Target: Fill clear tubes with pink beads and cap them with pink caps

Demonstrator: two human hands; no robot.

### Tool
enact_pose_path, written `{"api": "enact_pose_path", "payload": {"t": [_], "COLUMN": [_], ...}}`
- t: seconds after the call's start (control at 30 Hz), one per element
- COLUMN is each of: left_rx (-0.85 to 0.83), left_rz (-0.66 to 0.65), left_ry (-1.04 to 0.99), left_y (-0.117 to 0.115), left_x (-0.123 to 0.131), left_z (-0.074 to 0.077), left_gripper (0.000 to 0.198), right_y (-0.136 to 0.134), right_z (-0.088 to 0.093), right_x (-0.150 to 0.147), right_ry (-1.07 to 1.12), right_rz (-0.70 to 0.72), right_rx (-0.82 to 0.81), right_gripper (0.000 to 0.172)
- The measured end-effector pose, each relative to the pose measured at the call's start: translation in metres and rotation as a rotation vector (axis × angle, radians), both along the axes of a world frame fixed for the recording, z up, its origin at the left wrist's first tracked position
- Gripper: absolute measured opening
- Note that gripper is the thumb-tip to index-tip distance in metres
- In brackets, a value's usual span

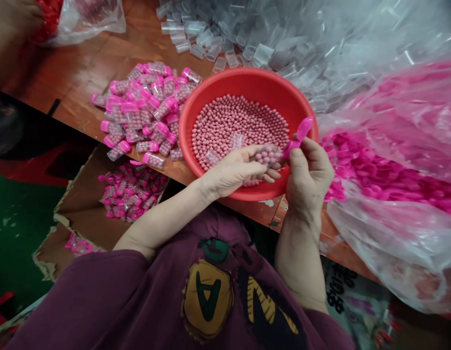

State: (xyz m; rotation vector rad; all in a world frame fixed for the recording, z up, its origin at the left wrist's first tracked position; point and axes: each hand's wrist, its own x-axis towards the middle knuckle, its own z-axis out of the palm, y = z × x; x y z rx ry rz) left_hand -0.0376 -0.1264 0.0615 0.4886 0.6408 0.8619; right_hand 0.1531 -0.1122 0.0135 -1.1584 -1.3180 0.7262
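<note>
My left hand (243, 167) is closed around a clear plastic tube (268, 155) filled with pink beads, held on its side over the basin. Between the thumb and fingers of my right hand (308, 172) is a bright pink flip cap (297, 138), its lid standing up. The cap is at the tube's right end; whether it is seated there I cannot tell. Beneath both hands sits a red basin (247, 73) of small pink beads (240, 116). Two clear tubes lie on the beads, one of them an upper tube (237, 141).
Capped bead-filled tubes (141, 109) are heaped left of the basin, above a cardboard box (75, 204) of more. Clear tubes (225, 41) pile up behind. Pink caps (378, 170) spill from a plastic bag (393, 233) at right. Another person's hand (19, 17) is at upper left.
</note>
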Motion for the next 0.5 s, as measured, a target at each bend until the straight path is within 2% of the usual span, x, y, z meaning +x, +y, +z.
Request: {"api": "enact_pose_path", "payload": {"t": [0.13,0.23,0.5], "left_rx": [-0.031,-0.01,0.044], "left_rz": [-0.006,-0.022,0.02], "left_ry": [-0.038,-0.052,0.019], "left_y": [0.001,0.0016,-0.0048], "left_x": [-0.0002,-0.0001,-0.0002], "left_z": [0.0017,0.0017,0.0002], "left_gripper": [0.039,0.043,0.04], "right_y": [-0.0029,-0.0048,-0.0082], "right_z": [0.0022,0.0023,0.0058], "right_x": [0.0005,0.0015,-0.0022], "right_ry": [-0.023,-0.033,-0.011], "right_rz": [0.002,-0.002,0.009], "right_rx": [-0.022,-0.015,0.028], "right_gripper": [0.036,0.04,0.033]}}
